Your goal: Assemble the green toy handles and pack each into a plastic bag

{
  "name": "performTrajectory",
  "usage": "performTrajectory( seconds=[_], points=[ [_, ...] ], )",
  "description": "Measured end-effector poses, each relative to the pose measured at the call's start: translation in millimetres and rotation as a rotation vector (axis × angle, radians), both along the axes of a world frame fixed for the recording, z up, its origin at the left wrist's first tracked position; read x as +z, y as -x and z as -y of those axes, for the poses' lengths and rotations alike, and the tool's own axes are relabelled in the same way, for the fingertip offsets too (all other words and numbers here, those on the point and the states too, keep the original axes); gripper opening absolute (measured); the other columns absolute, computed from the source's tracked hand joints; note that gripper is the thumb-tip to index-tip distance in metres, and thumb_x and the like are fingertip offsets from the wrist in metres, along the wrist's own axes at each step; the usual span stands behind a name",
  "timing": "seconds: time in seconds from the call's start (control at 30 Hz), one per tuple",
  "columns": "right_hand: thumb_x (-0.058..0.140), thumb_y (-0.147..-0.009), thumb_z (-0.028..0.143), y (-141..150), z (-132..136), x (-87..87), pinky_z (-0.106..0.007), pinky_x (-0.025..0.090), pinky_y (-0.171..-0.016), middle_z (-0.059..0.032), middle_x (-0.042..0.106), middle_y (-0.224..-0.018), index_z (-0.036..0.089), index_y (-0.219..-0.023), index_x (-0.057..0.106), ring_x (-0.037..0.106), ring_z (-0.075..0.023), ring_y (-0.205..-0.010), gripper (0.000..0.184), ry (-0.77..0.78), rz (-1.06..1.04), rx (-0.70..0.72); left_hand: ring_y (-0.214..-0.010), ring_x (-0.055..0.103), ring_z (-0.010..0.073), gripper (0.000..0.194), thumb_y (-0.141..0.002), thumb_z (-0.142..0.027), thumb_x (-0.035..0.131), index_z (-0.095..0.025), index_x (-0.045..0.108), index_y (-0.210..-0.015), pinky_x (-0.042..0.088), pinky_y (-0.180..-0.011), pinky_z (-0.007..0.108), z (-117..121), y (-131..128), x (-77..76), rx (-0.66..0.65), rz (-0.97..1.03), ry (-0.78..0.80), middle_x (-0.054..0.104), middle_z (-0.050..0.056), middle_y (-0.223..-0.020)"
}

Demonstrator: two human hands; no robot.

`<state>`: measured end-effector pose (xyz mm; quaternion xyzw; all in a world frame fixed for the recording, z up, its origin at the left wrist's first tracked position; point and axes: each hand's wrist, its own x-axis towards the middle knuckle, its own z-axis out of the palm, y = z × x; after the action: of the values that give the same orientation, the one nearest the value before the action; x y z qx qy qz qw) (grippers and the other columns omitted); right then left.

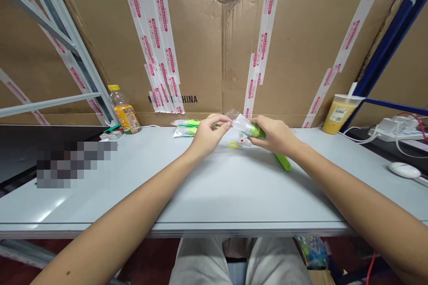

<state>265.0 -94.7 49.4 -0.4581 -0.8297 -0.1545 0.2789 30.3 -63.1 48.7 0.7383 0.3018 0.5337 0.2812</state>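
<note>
My right hand (276, 133) is wrapped round a green packet in clear plastic (253, 130), held tilted just above the table. The packet's clear end points left, towards my left hand (210, 131). My left thumb and fingers are pinched together at that clear plastic end. Below the packet are a small yellow ring (233, 145) and a small white item with a red dot (241, 140), partly hidden. A bright green stick-like piece (283, 161) lies under my right wrist. Behind my left hand lie green-and-clear wrapped packets (185, 131), partly covered by it.
A cardboard wall (200, 44) closes off the table's back. An orange drink bottle (125, 111) stands back left, beside a dark panel (20, 147). At right are a cup of yellow drink (340, 113), a white mouse (404, 169) and a power strip with cables (397, 128).
</note>
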Motion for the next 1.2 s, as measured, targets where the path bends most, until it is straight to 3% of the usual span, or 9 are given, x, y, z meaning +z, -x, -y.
performTrajectory(
  seconds=[0.27,0.5,0.6,0.77,0.83,0.93,1.07,1.2],
  points=[
    [0.063,-0.086,0.037,6.0,3.5,3.0,-0.03,0.037,-0.063,-0.0077,0.07,-0.098,0.019,-0.107,0.061,0.063,-0.023,-0.081,0.028,0.01,-0.033,-0.016,-0.093,0.066,0.0198,0.029,-0.082,-0.037,0.071,-0.018,0.072,-0.103,0.056,-0.077,0.032,14.4,-7.4,3.9,-0.091,-0.05,0.037,0.07,0.007,-0.101],
    [0.065,-0.083,0.035,33.4,21.3,18.7,-0.032,0.038,-0.066,-0.009,0.071,-0.104,0.02,-0.113,0.059,0.065,-0.0263,-0.086,0.034,0.039,-0.164,-0.076,-0.077,0.068,0.0187,0.041,-0.07,-0.044,0.082,-0.014,0.066,-0.093,0.06,-0.074,0.037,17.4,-13.1,7.9,-0.11,0.204,0.167,0.071,0.007,-0.091],
    [0.07,-0.079,0.042,55.3,31.2,21.2,-0.034,0.04,-0.065,-0.0105,0.069,-0.099,0.019,-0.117,0.055,0.063,-0.0271,-0.081,0.047,0.135,-0.309,-0.11,-0.075,0.066,0.0169,0.041,-0.065,-0.042,0.085,-0.014,0.067,-0.089,0.059,-0.072,0.034,14.8,-11.4,12.6,-0.09,0.314,0.194,0.069,0.004,-0.082],
    [0.077,-0.073,0.048,68.4,25.9,6.8,-0.037,0.048,-0.077,-0.0117,0.065,-0.114,0.02,-0.134,0.043,0.063,-0.0267,-0.098,0.075,0.393,-0.682,0.082,-0.075,0.062,0.0137,0.035,-0.061,-0.031,0.086,-0.015,0.07,-0.088,0.056,-0.067,0.029,5.5,-7.5,11.7,-0.11,0.373,0.31,0.063,0.002,-0.084],
    [0.074,-0.075,0.051,64.1,20.3,2.6,-0.036,0.049,-0.079,-0.0096,0.066,-0.109,0.019,-0.125,0.051,0.063,-0.0243,-0.097,0.064,0.516,-0.814,0.121,-0.077,0.062,0.0139,0.033,-0.061,-0.026,0.085,-0.015,0.071,-0.089,0.055,-0.067,0.028,4.3,-7.5,9.7,-0.128,0.362,0.365,0.063,0.003,-0.088],
    [0.063,-0.084,0.052,55.5,14.6,2.5,-0.033,0.049,-0.071,-0.0053,0.065,-0.092,0.018,-0.097,0.062,0.062,-0.0198,-0.083,0.036,0.645,-0.951,0.148,-0.081,0.062,0.0146,0.028,-0.062,-0.022,0.081,-0.015,0.071,-0.088,0.055,-0.071,0.03,6.0,-8.8,7.7,-0.161,0.333,0.409,0.063,0.003,-0.091],
    [0.064,-0.083,0.041,48.8,11.5,4.5,-0.029,0.047,-0.059,-0.0012,0.06,-0.078,0.018,-0.082,0.062,0.056,-0.0147,-0.068,0.023,0.695,-1.106,0.198,-0.081,0.062,0.014,0.025,-0.063,-0.021,0.079,-0.016,0.071,-0.086,0.054,-0.074,0.03,10.7,-12.7,4.9,-0.229,0.299,0.462,0.062,0.002,-0.088],
    [0.067,-0.079,0.035,45.0,10.0,1.6,-0.027,0.044,-0.055,0.0002,0.057,-0.071,0.018,-0.075,0.061,0.052,-0.0127,-0.063,0.019,0.697,-1.117,0.208,-0.082,0.062,0.0146,0.024,-0.065,-0.022,0.077,-0.016,0.071,-0.088,0.053,-0.074,0.029,16.5,-18.2,0.3,-0.264,0.236,0.495,0.063,0.003,-0.09]
  ],
)
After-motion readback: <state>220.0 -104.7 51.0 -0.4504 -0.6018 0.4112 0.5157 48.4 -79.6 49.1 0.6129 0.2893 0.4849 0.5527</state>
